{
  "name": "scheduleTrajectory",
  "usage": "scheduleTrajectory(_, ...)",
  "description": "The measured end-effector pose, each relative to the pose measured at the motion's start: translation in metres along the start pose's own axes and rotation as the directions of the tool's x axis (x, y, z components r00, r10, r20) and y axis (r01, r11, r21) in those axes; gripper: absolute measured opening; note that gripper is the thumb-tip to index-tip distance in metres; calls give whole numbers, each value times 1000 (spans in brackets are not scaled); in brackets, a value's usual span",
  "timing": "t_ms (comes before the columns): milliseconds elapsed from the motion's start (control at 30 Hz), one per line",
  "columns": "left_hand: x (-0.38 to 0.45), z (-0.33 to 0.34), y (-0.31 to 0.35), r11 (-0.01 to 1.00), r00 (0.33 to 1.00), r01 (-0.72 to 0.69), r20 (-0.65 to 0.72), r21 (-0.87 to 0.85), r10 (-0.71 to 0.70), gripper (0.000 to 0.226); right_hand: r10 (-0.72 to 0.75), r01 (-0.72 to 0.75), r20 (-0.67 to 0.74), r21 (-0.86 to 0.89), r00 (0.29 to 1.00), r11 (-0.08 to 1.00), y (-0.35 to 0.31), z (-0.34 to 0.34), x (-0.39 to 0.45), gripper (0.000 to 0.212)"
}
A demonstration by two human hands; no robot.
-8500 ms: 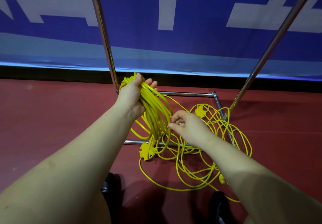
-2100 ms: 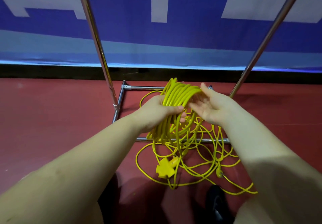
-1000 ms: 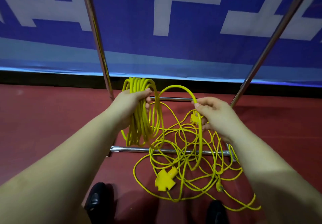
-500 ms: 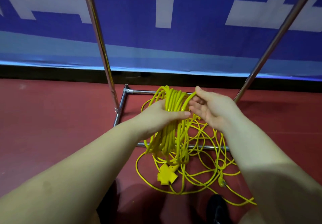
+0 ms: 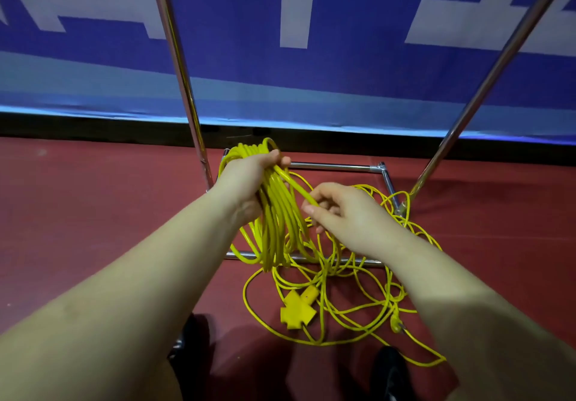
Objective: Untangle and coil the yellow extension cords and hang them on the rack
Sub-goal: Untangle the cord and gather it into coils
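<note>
An indoor sports hall: red court floor (image 5: pixel 93 213) edged by a blue printed banner (image 5: pixel 343 57).

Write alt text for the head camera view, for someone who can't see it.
A person's left hand grips a coil of yellow extension cord while the right hand pinches a strand leading off it. More yellow cord lies tangled on the red floor with a multi-outlet socket, among the chrome rack's base bars, before a blue-and-white banner.
</note>
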State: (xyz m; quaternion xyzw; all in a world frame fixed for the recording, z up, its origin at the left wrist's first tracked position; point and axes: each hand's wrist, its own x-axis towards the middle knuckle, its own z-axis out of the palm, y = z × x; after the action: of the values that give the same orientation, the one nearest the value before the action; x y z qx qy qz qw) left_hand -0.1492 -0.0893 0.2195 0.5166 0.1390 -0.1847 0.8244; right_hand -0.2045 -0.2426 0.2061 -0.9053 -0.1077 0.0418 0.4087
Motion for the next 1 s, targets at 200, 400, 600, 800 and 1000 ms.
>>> scheduleTrajectory(200, -3, -5, 10, 961, 999, 7, -30, -275, -15, 27, 289, -155, 282, -416, 915, 896, 31, 8, -9, 10)
scheduleTrajectory(400, -3, -12, 19, 933, 997, -21, -71, -360, -5, 15, 243, -170, 193, -330, 951, 929, 38, -8, -12, 13)
scheduleTrajectory(600, 1, -18, 25, 920, 998, -52, -53, -388, 34, 19, 314, -323, 109, 73, 943, 944, 27, -22, -11, 10)
scheduleTrajectory(800, 2, -9, 21, 949, 956, -292, -58, -121, 287, 13, 560, -549, 207, 624, 802, 556, 12, -33, -8, 7)
scheduleTrajectory(1000, 1, -9, 17, 858, 875, -468, -22, 214, 483, 12, 587, -476, 315, 868, 746, 139, 3, -38, -5, 18)
